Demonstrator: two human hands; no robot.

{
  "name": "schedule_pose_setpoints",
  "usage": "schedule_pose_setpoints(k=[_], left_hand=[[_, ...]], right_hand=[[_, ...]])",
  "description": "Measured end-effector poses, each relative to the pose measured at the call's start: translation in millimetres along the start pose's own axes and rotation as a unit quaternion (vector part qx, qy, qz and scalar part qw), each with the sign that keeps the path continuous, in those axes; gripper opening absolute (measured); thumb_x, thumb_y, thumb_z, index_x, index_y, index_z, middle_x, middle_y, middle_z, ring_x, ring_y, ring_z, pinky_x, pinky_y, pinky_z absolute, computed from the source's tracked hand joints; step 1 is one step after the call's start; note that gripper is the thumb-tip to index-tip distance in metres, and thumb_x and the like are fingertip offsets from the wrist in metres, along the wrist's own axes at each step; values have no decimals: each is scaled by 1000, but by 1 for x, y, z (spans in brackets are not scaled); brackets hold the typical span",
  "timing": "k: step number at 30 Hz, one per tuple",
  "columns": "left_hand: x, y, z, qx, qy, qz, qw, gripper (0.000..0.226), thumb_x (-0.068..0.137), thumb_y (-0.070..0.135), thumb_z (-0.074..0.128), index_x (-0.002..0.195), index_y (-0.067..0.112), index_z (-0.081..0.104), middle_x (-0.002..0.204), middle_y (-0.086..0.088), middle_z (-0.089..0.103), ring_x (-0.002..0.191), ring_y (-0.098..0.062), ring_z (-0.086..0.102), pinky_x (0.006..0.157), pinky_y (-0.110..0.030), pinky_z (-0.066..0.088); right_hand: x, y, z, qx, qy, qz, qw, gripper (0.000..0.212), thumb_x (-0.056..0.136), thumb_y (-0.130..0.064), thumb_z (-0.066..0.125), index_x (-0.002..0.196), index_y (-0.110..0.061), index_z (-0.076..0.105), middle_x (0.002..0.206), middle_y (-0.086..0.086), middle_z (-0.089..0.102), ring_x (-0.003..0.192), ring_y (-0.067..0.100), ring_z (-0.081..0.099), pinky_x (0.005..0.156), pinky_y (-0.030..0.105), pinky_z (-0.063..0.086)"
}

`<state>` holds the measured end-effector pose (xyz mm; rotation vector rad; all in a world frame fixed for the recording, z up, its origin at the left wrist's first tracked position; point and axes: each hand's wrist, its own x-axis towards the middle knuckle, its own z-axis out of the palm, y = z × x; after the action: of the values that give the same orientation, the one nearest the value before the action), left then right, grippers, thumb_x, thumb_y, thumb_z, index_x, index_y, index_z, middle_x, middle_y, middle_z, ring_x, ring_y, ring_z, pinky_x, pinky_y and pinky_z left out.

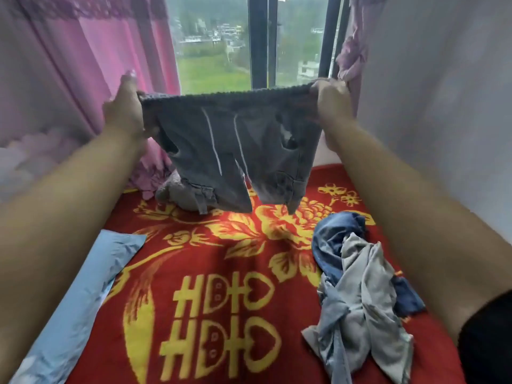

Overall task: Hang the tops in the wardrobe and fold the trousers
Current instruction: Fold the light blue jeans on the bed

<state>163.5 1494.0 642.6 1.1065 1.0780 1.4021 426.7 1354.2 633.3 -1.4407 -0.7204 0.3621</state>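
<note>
Hanging in the air above the bed (221,259), the grey trousers (230,151) are held up by the waistband in front of the window (216,51). The garment is short in the leg and has two pale stripes down its face. Motion blur softens the fabric, so the dark patches near each hip cannot be resolved as pockets or holes.

Each waistband corner is hidden inside a grip:
- Left grip (124,109): a bare hand gripping the left corner. The finger positions are blurred.
- Right grip (329,103): a bare hand with its fingers bunched round the right corner.

The waistband is stretched taut, runs left to right and is roughly level. The long axis of the garment is vertical, with the waist up and both leg hems pointing down toward the bed. The hem of the left-side leg overlaps a grey fluffy item (174,192) at the far end of the bed; whether the two touch cannot be told.

A crumpled pile of blue and pale grey garments (357,286) lies on the red and yellow blanket, below the right forearm and well apart from the trousers. The individual pieces in it cannot be told apart. A pale blue pillow (74,309) lies along the left side of the bed, cut off at the bottom edge. A pink curtain (83,79) hangs to the left of the window.
</note>
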Motion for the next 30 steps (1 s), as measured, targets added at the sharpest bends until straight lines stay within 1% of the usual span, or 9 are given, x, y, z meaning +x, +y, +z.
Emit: schedule_pose_setpoints(k=[4,7,9,13,16,19,22,26,30], left_hand=[[-42,-109,-51,85,17,-123,989,10,81,22,65,79,14,61,75,-5,63,53,-17,60,45,-25,51],[-92,-211,-100,126,-28,-221,967,14,86,10,62,75,16,56,61,-4,60,32,-10,53,40,-17,42],[-128,-280,-133,137,-30,-281,950,20,87,4,64,81,19,52,71,-9,60,33,-12,52,33,-14,39],[-204,-412,-192,172,12,-391,904,36,90,-1,63,116,16,45,103,-16,57,59,-21,57,34,-22,45],[-266,-486,-239,209,47,-465,859,50,89,1,67,131,6,41,109,-17,56,84,-29,58,31,-21,44],[-300,-538,-276,238,59,-497,833,36,91,7,67,121,8,48,105,-14,57,81,-25,58,28,-17,41],[-320,-580,-297,262,44,-510,818,24,92,9,66,114,8,56,99,-12,60,62,-18,53,29,-15,40],[-337,-626,-315,279,40,-524,804,26,93,10,65,116,7,55,81,-6,56,57,-13,48,33,-16,41],[-345,-659,-330,297,66,-521,798,46,91,30,68,130,11,53,95,-4,61,69,-11,53,47,-26,38]], right_hand=[[-70,95,-17,-77,-6,105,991,27,64,-41,54,68,-17,67,72,0,63,79,28,61,75,41,52],[-140,197,-33,-114,-43,240,963,45,64,-59,57,74,-18,72,83,5,72,85,31,70,76,44,61],[-178,290,-49,-154,-45,288,944,52,63,-69,59,74,-20,74,87,5,75,91,31,71,81,50,60],[-287,430,-75,-217,-25,371,902,12,81,-30,73,89,-21,75,102,7,75,93,23,69,89,49,57],[-366,464,-77,-209,-16,452,867,38,85,-12,72,120,-15,58,126,10,62,106,28,64,91,45,55],[-415,514,-83,-164,6,535,828,47,91,-3,65,134,-9,46,124,12,58,93,28,65,66,40,62],[-453,552,-93,-184,-15,572,799,21,95,-9,63,115,-12,59,120,13,67,91,27,71,53,29,60],[-481,601,-104,-185,-23,570,800,18,94,-17,65,112,-20,63,118,9,70,100,27,71,53,27,54],[-490,629,-103,-200,-34,562,802,18,91,-35,68,104,-24,61,111,8,69,85,23,71,58,31,58]])
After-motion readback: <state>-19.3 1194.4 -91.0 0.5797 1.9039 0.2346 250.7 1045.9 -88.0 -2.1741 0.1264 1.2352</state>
